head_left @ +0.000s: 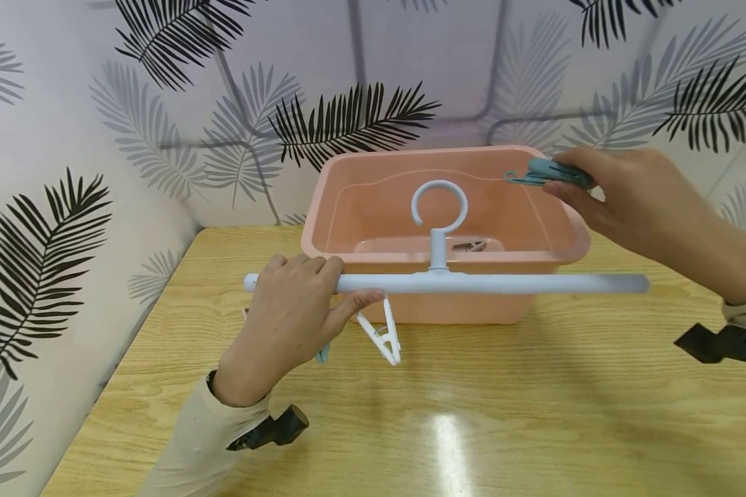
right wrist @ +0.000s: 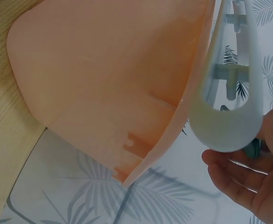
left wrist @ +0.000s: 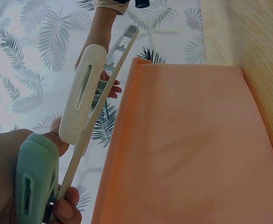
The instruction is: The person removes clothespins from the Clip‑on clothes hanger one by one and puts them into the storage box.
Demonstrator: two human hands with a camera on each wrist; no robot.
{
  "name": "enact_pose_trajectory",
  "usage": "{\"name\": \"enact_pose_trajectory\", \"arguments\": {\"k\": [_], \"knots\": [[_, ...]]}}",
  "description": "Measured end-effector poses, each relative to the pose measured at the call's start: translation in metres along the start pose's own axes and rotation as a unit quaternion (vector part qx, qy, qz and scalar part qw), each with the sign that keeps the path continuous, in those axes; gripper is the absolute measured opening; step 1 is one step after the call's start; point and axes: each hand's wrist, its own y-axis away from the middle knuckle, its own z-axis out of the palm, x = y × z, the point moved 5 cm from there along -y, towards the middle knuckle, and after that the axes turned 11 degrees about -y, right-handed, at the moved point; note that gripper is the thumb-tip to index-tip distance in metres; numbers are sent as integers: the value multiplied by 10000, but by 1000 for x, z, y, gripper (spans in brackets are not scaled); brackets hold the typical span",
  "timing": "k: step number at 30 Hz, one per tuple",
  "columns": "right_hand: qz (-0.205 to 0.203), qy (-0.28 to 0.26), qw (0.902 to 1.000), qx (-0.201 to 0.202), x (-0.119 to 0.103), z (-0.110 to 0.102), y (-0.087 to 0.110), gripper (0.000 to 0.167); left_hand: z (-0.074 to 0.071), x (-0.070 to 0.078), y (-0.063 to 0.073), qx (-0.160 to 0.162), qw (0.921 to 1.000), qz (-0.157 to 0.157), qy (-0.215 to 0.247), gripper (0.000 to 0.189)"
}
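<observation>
My left hand (head_left: 292,317) grips the left part of a pale blue-white clothes hanger (head_left: 503,284), held level in front of the basin with its round hook upward. A white clothespin (head_left: 387,338) hangs from the hanger just right of that hand. Partly hidden behind the hand is a green clothespin (left wrist: 37,179), which the left wrist view shows close up. At the upper right, my right hand (head_left: 634,197) pinches a teal clothespin (head_left: 547,172) between thumb and fingers, over the basin's right rim.
A pink plastic basin (head_left: 379,307) stands on the wooden table (head_left: 180,345) against the leaf-patterned wall covering (head_left: 130,124). Inside it, a clothespin (head_left: 470,246) lies on the bottom.
</observation>
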Motion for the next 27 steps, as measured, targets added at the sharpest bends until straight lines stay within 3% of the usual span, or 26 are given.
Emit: {"name": "enact_pose_trajectory", "arguments": {"k": [11, 27], "knots": [[-34, 116, 9995, -277, 4, 10, -8, 21, 2, -2, 2, -19, 10000, -27, 2, 69], [-63, 10, 9952, -981, 14, 29, -24, 20, 4, -1, 5, -44, 10000, -26, 61, 68]]}}
